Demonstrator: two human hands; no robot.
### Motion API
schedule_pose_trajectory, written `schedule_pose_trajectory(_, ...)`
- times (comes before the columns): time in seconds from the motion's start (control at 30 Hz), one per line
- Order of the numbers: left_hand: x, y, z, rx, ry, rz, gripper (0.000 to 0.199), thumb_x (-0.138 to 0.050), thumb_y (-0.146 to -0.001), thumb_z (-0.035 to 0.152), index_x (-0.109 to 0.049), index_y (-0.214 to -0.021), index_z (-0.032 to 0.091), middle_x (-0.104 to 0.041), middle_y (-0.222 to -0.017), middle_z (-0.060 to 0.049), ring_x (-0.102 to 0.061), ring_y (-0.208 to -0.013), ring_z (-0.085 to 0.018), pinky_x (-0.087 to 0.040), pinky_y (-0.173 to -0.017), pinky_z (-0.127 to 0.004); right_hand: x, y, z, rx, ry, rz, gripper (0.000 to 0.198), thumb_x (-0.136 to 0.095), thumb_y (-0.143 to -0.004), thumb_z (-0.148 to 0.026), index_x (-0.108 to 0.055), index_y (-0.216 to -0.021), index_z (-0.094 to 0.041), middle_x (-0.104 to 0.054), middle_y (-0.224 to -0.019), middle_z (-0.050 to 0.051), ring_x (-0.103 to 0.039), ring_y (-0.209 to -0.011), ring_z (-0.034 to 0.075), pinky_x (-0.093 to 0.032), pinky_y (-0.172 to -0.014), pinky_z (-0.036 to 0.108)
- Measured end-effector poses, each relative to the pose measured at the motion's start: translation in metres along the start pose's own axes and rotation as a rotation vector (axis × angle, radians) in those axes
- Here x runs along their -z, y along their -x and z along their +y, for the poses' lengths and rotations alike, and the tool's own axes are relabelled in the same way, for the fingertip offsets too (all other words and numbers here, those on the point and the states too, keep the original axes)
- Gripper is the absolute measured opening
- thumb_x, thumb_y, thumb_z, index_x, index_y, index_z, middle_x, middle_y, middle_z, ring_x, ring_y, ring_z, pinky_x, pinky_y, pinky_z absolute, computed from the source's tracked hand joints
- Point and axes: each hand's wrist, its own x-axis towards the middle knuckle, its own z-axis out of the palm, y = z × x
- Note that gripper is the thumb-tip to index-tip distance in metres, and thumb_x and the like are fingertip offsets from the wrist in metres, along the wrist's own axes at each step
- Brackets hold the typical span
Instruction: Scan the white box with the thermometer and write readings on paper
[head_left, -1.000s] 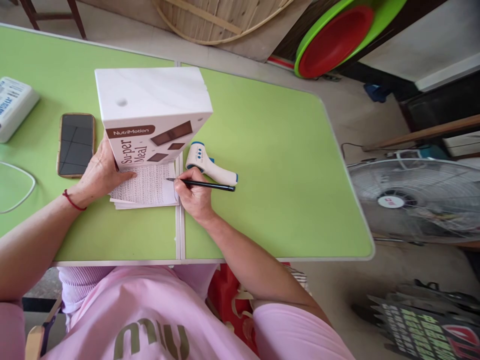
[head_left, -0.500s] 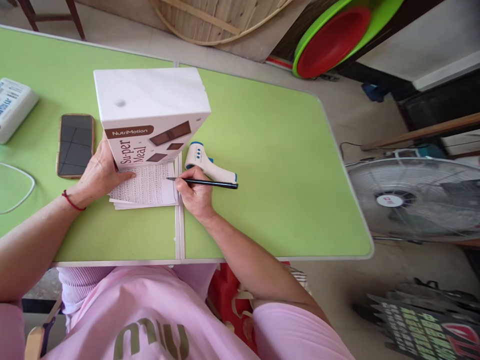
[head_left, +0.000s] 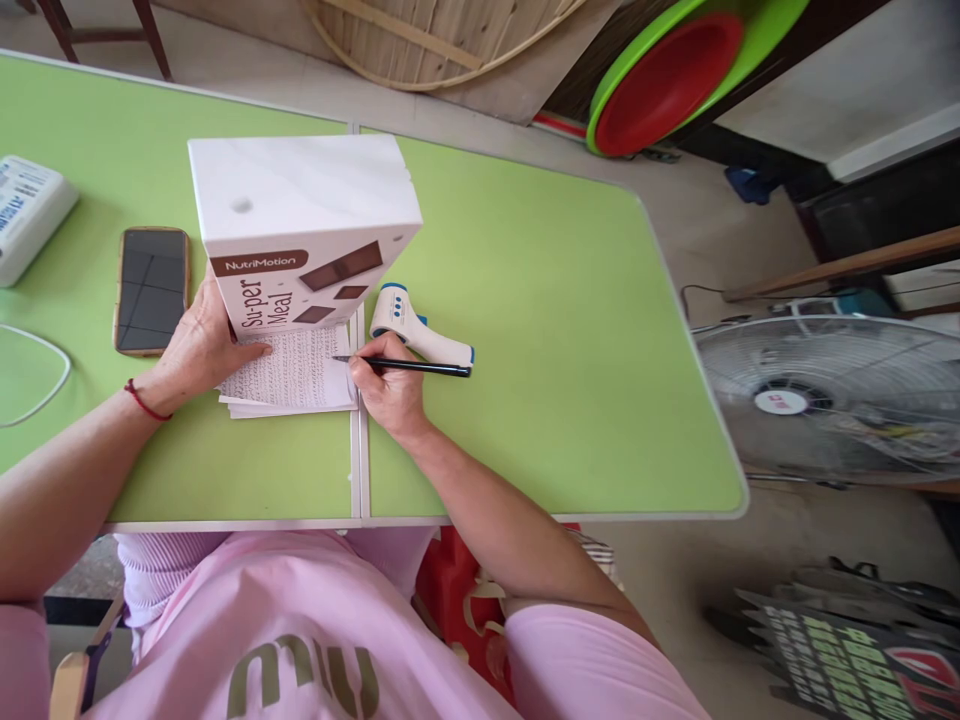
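Note:
A black pen (head_left: 431, 368) is pinched in my right hand (head_left: 394, 390), its tip at the right part of the top written sheet. The sheets of paper (head_left: 296, 375) lie in a small stack, covered with rows of dense handwriting. My left hand (head_left: 199, 335) rests on the stack's left side, thumb stretched over the writing and fingers partly hidden by the box. Just beyond the sheets a white NutriMotion box (head_left: 307, 190) stands upright and hides their far edge. Beside my right hand lies a white and blue infrared thermometer (head_left: 420, 332).
A phone (head_left: 152, 290) lies on the green table (head_left: 540, 330) left of my left hand. Farther left are a white device (head_left: 30, 215) and a white cable (head_left: 56, 385). A floor fan (head_left: 780, 402) stands past the table's right end.
The pen's rear end has shifted slightly left, with its tip staying near the same spot on the sheet. My left hand and the box have not visibly moved.

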Motion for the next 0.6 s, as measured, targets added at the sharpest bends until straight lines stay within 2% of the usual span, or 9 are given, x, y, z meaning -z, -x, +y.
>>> schedule_pose_trajectory(0.2, 0.002, 0.0, 0.0021, 0.002, -0.007, -0.01, 0.072, -0.084, -0.077, 0.03, -0.058, -0.144, 0.021, -0.061, -0.153, -0.016, -0.056, -0.15, -0.047, -0.046, -0.131, -0.063, -0.0005, 0.0001, -0.0026, 0.03, -0.025, 0.026, 0.015, -0.063, -0.087, -0.033, -0.053, -0.077, -0.028, -0.056, -0.065, -0.006, -0.05, -0.057, 0.014, -0.048, -0.055, 0.028)
schedule_pose_trajectory(0.43, 0.0009, 0.0001, 0.0015, 0.009, 0.02, -0.007, 0.073, -0.086, -0.075, 0.028, -0.059, -0.143, 0.025, -0.064, -0.149, -0.012, -0.053, -0.153, -0.046, -0.045, -0.133, -0.064, 0.003, -0.0004, 0.0005, -0.039, -0.049, 0.029, 0.022, -0.068, -0.09, -0.038, -0.052, -0.08, -0.028, -0.053, -0.064, -0.007, -0.046, -0.055, 0.013, -0.048, -0.054, 0.028)
schedule_pose_trajectory(0.6, 0.0012, 0.0001, 0.0001, 0.014, 0.004, -0.007, 0.075, -0.086, -0.076, 0.029, -0.058, -0.145, 0.023, -0.064, -0.149, -0.014, -0.056, -0.149, -0.046, -0.046, -0.131, -0.063, 0.0018, -0.0009, 0.0006, -0.03, -0.03, 0.047, 0.018, -0.065, -0.088, -0.035, -0.053, -0.078, -0.028, -0.053, -0.063, -0.007, -0.045, -0.055, 0.013, -0.047, -0.053, 0.028)
